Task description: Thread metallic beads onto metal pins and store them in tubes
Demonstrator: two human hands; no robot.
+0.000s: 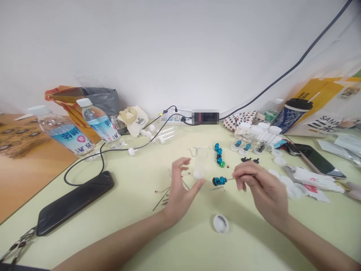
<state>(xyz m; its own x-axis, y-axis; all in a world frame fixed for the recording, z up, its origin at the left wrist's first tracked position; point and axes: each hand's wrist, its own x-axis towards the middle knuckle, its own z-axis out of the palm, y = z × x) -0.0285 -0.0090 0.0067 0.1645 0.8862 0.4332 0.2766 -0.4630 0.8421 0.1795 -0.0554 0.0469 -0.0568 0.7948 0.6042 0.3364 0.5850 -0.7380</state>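
Note:
My right hand (262, 188) pinches a thin metal rod (231, 179). Blue metallic round parts with a dark end piece (219, 181) sit at the rod's left end, above a small L-shaped metal pin (217, 188). My left hand (182, 190) is open, thumb and fingers apart. Just beyond it is a clear tube (201, 159) with a white cap (198, 174) at its near end; I cannot tell if the fingers touch it. Between the forearms lies a small white cap (220, 223) with tiny grey bits in it. Thin rods (162, 197) lie partly behind my left hand.
Blue, black and green round parts (219, 155) form a row behind the rod. Several capped clear tubes (255, 137) stand at the right, near a phone (318, 160) and a cup (291, 114). Water bottles (70, 135) and a black power bank (75, 203) are on the left.

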